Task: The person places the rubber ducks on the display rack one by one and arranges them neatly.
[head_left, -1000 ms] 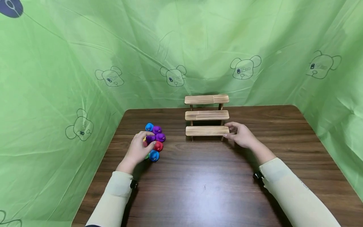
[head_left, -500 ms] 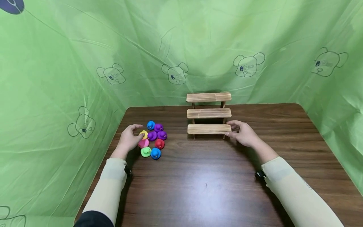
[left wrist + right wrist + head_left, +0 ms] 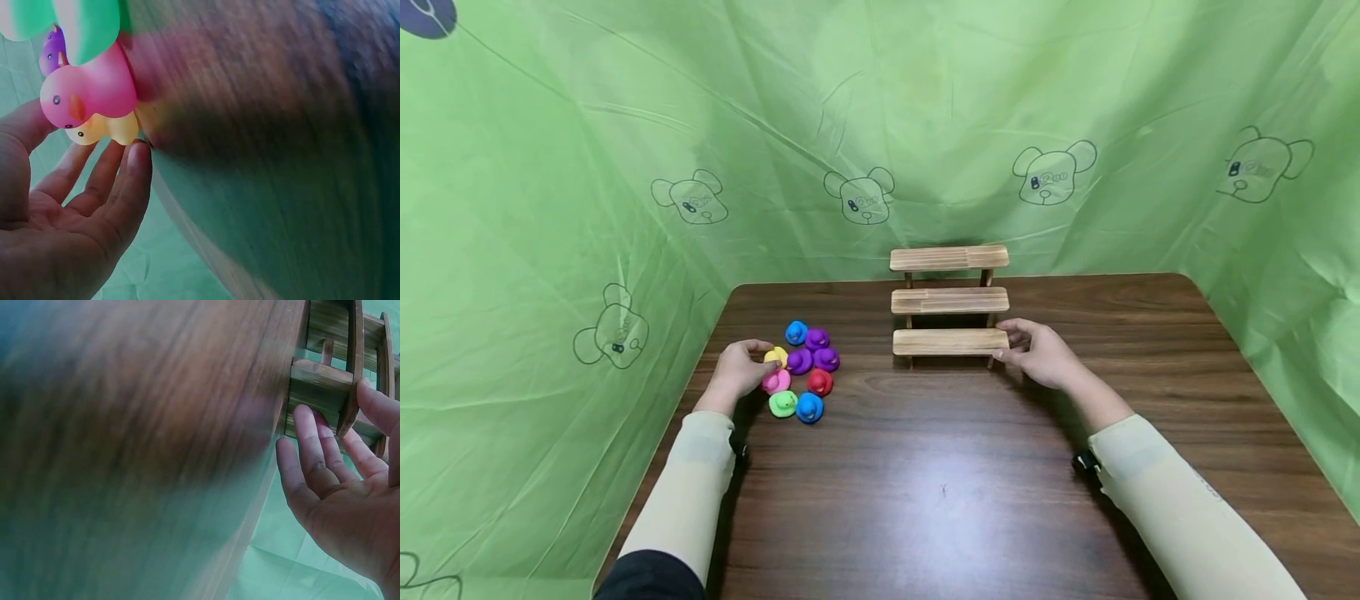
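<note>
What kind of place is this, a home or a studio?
Probably a staged recording booth, not a home: wrinkled green bear-print sheeting walls off the dark wooden table, which carries only small coloured rubber ducks and a three-step wooden stand.

A little yellow duck (image 3: 776, 356) sits upright in the middle left of the frame, at the left edge of a bunch of toy ducks, touching the fingers of the left hand (image 3: 736, 372). A pink duck (image 3: 777, 381) sits just below it. The wooden step shelf (image 3: 950, 305) stands in the middle, three steps high, and the right hand (image 3: 1039, 354) touches the right end of its lowest step.

ducks (image 3: 805, 371): 8 | stepped shelf (image 3: 950, 304): 1 | hands: 2
</note>
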`<state>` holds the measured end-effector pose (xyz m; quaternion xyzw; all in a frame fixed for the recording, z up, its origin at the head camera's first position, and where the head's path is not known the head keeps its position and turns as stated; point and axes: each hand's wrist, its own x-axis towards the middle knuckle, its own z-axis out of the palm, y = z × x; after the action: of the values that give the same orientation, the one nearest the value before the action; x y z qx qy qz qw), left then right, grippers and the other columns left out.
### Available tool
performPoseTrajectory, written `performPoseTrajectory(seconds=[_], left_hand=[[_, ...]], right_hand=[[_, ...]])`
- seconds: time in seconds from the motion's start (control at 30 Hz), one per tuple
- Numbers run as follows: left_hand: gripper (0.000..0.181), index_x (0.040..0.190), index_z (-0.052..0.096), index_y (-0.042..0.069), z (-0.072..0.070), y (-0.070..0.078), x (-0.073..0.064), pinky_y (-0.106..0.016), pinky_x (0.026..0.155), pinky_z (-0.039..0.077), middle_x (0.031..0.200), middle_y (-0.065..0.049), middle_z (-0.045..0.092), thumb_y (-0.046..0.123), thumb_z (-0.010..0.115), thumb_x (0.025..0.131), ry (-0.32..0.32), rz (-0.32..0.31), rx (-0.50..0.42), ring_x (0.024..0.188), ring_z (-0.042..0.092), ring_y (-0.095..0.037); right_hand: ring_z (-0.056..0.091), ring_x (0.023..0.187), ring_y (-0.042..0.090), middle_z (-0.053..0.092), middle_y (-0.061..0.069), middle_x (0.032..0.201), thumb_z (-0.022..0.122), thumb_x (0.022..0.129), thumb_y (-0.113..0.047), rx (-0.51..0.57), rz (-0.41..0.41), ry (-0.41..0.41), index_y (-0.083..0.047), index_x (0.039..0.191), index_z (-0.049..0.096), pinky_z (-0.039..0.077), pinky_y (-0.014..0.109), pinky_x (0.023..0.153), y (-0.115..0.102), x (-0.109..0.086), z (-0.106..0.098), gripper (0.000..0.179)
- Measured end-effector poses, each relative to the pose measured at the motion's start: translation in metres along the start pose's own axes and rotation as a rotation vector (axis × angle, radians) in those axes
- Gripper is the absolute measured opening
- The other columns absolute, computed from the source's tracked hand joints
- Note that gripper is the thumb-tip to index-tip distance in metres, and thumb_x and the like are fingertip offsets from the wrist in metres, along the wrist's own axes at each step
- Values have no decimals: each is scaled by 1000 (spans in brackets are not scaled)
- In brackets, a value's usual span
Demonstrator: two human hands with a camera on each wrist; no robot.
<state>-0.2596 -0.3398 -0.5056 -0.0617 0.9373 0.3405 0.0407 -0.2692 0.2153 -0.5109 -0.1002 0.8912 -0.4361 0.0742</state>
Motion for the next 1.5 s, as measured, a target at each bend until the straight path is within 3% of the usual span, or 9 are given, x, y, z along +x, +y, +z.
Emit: performPoseTrajectory(seconds=[0.17, 0.33, 0.53, 0.73, 0.83, 1.03, 1.13, 1.27, 1.5], left_hand=[[41, 123, 72, 3, -2, -3, 0, -51, 100, 51, 129, -22, 66, 23, 85, 90, 16, -15, -20, 120, 59, -39], [39, 123, 74, 4, -1, -6, -1, -53, 105, 47, 131, -23, 66, 23, 83, 91, 73, -6, -15, 126, 55, -40], [38, 130, 74, 7, 2, -7, -4, -45, 94, 55, 126, -19, 72, 25, 77, 97, 200, 24, -29, 114, 65, -34], [40, 137, 70, 7, 2, 7, -6, -29, 80, 56, 123, -17, 70, 20, 74, 100, 324, 115, -92, 99, 70, -31], [41, 140, 67, 5, 2, 24, -6, -24, 84, 50, 123, -18, 68, 16, 72, 101, 349, 187, -118, 104, 66, -29], [43, 146, 59, 0, 10, 74, -9, -15, 90, 52, 123, -20, 62, 10, 66, 105, 305, 325, -282, 112, 66, -30], [43, 144, 61, 1, 17, 100, -11, -23, 95, 55, 122, -18, 63, 9, 68, 103, 309, 380, -335, 112, 68, -29], [38, 133, 70, 2, 24, 131, -10, -32, 89, 60, 113, -14, 69, 10, 78, 97, 349, 442, -339, 103, 72, -27], [37, 123, 76, 4, 35, 170, -3, -29, 84, 61, 108, -8, 73, 19, 85, 91, 351, 481, -334, 96, 74, -22]], right_hand=[[68, 105, 33, 68, 19, 119, 80, 96, -24, 10, -17, 11, -7, 144, 59, 57, 40, 85, 0, -1, 0, 55], [68, 104, 32, 69, 18, 119, 81, 95, -24, 16, -10, 14, -8, 144, 59, 57, 40, 84, 1, -1, 0, 56], [68, 103, 31, 69, 17, 118, 80, 96, -23, 21, -10, 8, -9, 144, 59, 58, 41, 85, 2, 0, 1, 55], [68, 103, 31, 69, 17, 119, 80, 96, -23, 27, -2, 3, -9, 146, 58, 59, 40, 84, -1, -2, 0, 56], [68, 102, 31, 69, 18, 119, 80, 96, -23, 26, -8, 5, -7, 146, 58, 59, 40, 84, -1, -2, 0, 57], [68, 100, 28, 70, 17, 117, 79, 97, -24, -6, -31, 16, -4, 147, 58, 58, 41, 86, 0, -3, 1, 58], [69, 100, 29, 71, 17, 116, 79, 97, -22, -5, -40, 21, -3, 147, 59, 58, 43, 87, 2, -4, 1, 57], [69, 100, 29, 71, 17, 115, 79, 96, -21, 4, -47, 26, -3, 146, 60, 58, 44, 87, 4, -5, 1, 56], [68, 100, 28, 71, 17, 116, 79, 96, -21, 10, -48, 21, -3, 146, 59, 58, 41, 86, 5, -6, 1, 57]])
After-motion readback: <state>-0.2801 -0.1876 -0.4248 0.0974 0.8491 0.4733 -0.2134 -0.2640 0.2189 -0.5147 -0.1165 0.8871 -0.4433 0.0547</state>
